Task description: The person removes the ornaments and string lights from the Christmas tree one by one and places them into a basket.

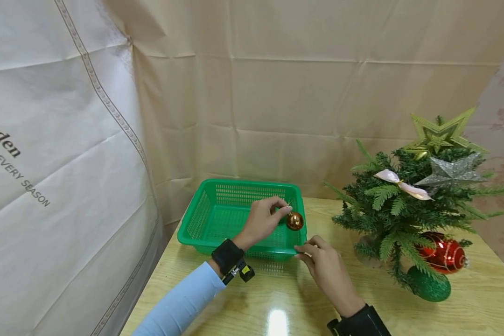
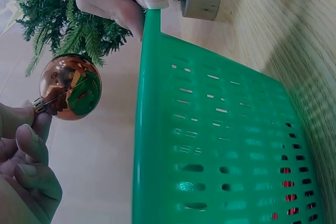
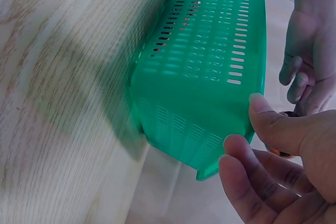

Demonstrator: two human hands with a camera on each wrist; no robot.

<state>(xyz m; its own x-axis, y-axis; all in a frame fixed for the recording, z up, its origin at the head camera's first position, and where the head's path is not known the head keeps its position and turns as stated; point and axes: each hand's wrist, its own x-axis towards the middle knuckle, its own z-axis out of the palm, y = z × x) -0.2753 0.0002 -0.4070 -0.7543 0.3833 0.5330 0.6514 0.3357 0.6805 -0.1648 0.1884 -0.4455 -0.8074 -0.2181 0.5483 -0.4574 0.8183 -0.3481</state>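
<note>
Over the right end of a green plastic basket [image 1: 256, 183], my left hand [image 1: 260, 220] pinches a shiny copper-gold Christmas ball [image 1: 295, 221] by its cap. The left wrist view shows this ball [image 2: 71, 86] hanging beside the rim, apart from it. My right hand [image 1: 327, 268] grips the basket's near right corner between thumb and fingers. In the right wrist view its thumb lies on the rim of the basket [image 3: 210, 77], with the fingertips at the outer corner. Something red shows through the basket's holes, too hidden to name.
A small artificial Christmas tree [image 1: 386, 210] stands on the wooden table [image 1: 319, 317] at right. It bears a gold star [image 1: 441, 135], a silver star [image 1: 451, 171], a pale candy-shaped ornament [image 1: 403, 184], a red ball [image 1: 443, 254] and a green ball [image 1: 430, 283]. Beige cloth [image 1: 277, 93] hangs behind.
</note>
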